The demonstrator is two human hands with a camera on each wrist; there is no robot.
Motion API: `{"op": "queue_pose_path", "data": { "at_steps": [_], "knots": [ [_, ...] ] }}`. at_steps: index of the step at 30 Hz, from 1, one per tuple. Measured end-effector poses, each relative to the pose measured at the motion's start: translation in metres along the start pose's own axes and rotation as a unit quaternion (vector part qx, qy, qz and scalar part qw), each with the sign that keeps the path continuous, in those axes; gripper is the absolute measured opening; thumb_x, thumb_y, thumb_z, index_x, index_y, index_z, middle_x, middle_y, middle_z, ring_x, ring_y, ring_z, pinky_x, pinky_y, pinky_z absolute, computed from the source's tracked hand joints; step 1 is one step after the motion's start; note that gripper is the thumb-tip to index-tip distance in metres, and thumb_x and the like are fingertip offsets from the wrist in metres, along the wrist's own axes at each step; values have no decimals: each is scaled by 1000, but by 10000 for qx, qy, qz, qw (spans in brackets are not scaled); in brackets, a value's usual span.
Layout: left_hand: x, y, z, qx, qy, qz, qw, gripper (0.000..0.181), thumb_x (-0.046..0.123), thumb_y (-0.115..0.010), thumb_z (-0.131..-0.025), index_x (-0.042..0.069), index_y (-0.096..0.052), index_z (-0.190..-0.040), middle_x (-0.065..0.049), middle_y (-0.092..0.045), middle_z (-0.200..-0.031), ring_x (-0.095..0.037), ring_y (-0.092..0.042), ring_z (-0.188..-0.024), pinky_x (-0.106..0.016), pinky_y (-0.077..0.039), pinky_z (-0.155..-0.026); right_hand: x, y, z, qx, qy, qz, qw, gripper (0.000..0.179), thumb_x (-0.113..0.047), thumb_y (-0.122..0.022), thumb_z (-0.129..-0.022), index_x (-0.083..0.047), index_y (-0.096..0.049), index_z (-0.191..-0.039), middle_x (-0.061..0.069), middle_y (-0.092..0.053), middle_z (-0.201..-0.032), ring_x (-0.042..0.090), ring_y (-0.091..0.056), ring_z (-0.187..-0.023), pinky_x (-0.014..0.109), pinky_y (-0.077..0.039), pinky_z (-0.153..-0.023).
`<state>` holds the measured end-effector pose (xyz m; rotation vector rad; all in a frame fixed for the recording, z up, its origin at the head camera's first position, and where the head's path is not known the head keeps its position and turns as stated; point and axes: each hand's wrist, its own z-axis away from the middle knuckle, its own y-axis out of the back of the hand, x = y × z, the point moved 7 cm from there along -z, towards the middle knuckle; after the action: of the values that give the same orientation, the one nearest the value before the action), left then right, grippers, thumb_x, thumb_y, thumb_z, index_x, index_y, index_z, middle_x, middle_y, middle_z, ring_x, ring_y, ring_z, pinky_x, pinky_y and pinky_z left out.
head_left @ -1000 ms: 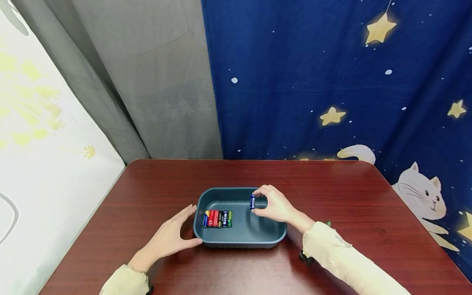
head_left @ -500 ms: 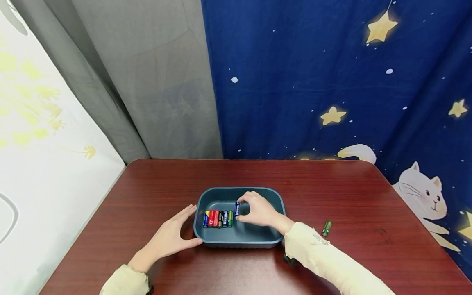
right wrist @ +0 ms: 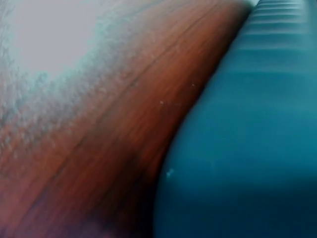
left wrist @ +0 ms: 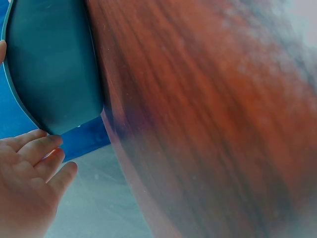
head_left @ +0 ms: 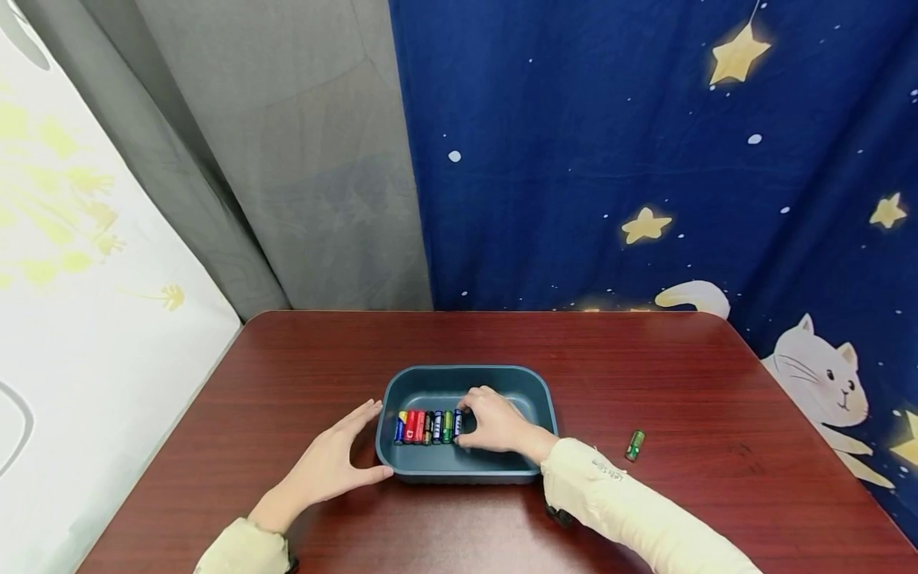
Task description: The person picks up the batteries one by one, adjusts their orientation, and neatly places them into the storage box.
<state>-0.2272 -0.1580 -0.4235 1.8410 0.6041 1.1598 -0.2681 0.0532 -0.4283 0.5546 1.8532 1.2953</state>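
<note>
A blue-grey plastic bin [head_left: 495, 476] sits on the table, with a row of several batteries [head_left: 419, 427] side by side at its left. Inside it my right hand [head_left: 495, 421] pinches a blue battery [head_left: 457, 422] between thumb and fingers, at the right end of the row beside a green one. My left hand [head_left: 333, 454] rests at the bin's left end, thumb and fingertips against the rim and fingers extended. In the left wrist view those fingers [left wrist: 44, 148] meet the bin's edge. The right wrist view shows the bin's outer wall [right wrist: 247, 148] and no hand.
A single green battery [head_left: 634, 445] lies on the reddish-brown wooden table [head_left: 323, 343], right of the bin. Behind the table hang a grey curtain [head_left: 344, 159] and a blue star-patterned curtain [head_left: 574, 159]. A white panel [head_left: 93, 319] stands at the left.
My right hand has carried the blue battery leftward and down to the end of the row. The green battery on the table, mostly covered by the sleeve before, now shows. The left hand stays put.
</note>
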Motion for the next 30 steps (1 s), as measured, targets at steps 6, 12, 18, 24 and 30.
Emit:
{"op": "queue_pose_path", "data": {
  "at_steps": [6, 12, 18, 24, 30],
  "knots": [
    [0, -1, 0, -12, -7, 11, 10000, 91, 60, -69, -66, 14, -39, -138, -9, -40, -140, -27, -42, -124, -50, -42, -91, 0, -5, 1, -136, -61, 1, 9999, 43, -32, -73, -70, -5, -65, -102, 2, -60, -94, 13, -50, -86, 27, -46, -73],
    [1, 0, 0, 19, -22, 6, 10000, 90, 59, -70, -66, 13, -40, -138, -10, -40, -140, -28, -43, -124, -51, -42, -90, 1, -6, 0, -126, -67, 96, 9999, 44, -32, -73, -69, -5, -64, -103, 1, -59, -95, 13, -49, -87, 26, -46, -72],
    [1, 0, 0, 51, -54, -33, 10000, 90, 58, -71, -66, 12, -40, -137, -11, -41, -139, -29, -43, -123, -52, -42, -90, 0, -6, 0, -112, -135, 156, 9997, 45, -33, -73, -70, -6, -64, -104, 1, -59, -97, 13, -49, -88, 27, -47, -72],
    [1, 0, 0, 51, -64, -40, 10000, 90, 59, -70, -66, 12, -40, -137, -11, -41, -139, -29, -43, -123, -51, -42, -90, 1, -5, 0, -72, -155, 155, 9997, 46, -36, -73, -69, -6, -64, -104, 1, -58, -96, 13, -49, -89, 28, -46, -74],
    [0, 0, 0, 5, -15, -32, 10000, 91, 61, -69, -66, 13, -40, -138, -10, -40, -139, -28, -42, -124, -51, -42, -91, 2, 10, 4, 161, -75, 13, 9998, 49, -36, -73, -70, -4, -64, -105, 2, -59, -97, 15, -51, -91, 31, -47, -78]
  ]
}}
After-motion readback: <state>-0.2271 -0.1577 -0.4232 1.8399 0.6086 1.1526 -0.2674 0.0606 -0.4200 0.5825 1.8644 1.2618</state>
